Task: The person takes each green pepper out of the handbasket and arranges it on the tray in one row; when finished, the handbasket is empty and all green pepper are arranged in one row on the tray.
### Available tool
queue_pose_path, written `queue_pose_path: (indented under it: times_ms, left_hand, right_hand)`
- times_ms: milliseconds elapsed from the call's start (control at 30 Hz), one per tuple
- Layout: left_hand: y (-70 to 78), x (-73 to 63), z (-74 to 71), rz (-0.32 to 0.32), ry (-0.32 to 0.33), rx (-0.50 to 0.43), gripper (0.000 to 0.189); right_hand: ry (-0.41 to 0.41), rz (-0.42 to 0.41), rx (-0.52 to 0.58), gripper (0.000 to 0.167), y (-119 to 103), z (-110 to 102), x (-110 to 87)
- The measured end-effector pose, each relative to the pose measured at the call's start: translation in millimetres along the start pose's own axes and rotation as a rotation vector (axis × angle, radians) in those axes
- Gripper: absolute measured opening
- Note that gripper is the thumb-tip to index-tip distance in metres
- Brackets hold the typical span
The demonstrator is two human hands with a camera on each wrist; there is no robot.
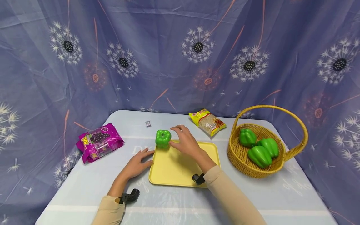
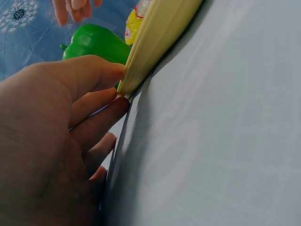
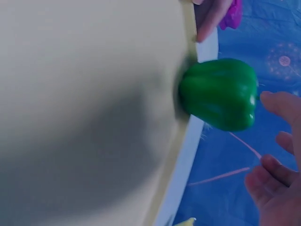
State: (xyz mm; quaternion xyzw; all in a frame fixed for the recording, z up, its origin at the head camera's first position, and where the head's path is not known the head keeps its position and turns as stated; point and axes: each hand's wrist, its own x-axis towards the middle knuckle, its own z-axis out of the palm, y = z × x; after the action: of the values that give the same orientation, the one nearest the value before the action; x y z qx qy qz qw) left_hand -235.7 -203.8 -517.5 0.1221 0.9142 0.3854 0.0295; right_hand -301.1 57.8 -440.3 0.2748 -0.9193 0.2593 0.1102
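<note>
A green bell pepper (image 1: 163, 139) stands on the far left corner of a yellow tray (image 1: 174, 173), its stem end up. My right hand (image 1: 186, 142) is just to the right of the pepper, fingers spread and bent a little. In the right wrist view a gap shows between those fingertips (image 3: 266, 98) and the pepper (image 3: 218, 94). At the tray's left side, my left hand (image 1: 135, 165) rests with its fingertips against the rim. The left wrist view has the thumb and fingers (image 2: 101, 120) touching the tray's outer wall (image 2: 157, 42).
To the right stands a wicker basket (image 1: 239, 161) with a tall handle and several green peppers (image 1: 260, 155) inside. A yellow snack bag (image 1: 208, 122) lies behind the tray, a purple bag (image 1: 99, 142) at the left. A small wrapped piece (image 1: 148, 123) lies at the back.
</note>
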Motion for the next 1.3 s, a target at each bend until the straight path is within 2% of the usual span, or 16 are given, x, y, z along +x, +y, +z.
queue_pose_path:
  times_ms: [100, 300, 467, 767, 1133, 1300]
  left_hand:
    - [-0.1, 0.2, -0.8, 0.005, -0.002, 0.002, 0.050]
    - [-0.6, -0.9, -0.4, 0.007, -0.001, -0.014, 0.049]
    - [-0.6, -1.3, 0.9, 0.004, -0.003, -0.021, 0.049]
    - [-1.4, -0.7, 0.7, -0.005, -0.001, -0.011, 0.049]
    - [2.5, -1.4, -0.8, -0.004, 0.000, -0.019, 0.049]
    - [4.5, -2.6, -1.8, 0.000, -0.002, -0.024, 0.049]
  right_hand:
    - [0.005, -0.021, -0.001, 0.057, 3, -11, -3.3]
    - [-0.063, -0.080, -0.039, 0.046, 14, -30, -14.3]
    - [-0.089, -0.107, -0.045, 0.043, 25, -42, -22.9]
    - [-0.134, -0.068, -0.002, 0.037, 39, -66, -32.8]
    - [-0.099, -0.056, 0.003, 0.038, 59, -96, -48.0]
    - [-0.106, -0.019, 0.023, 0.039, 67, -108, -57.8]
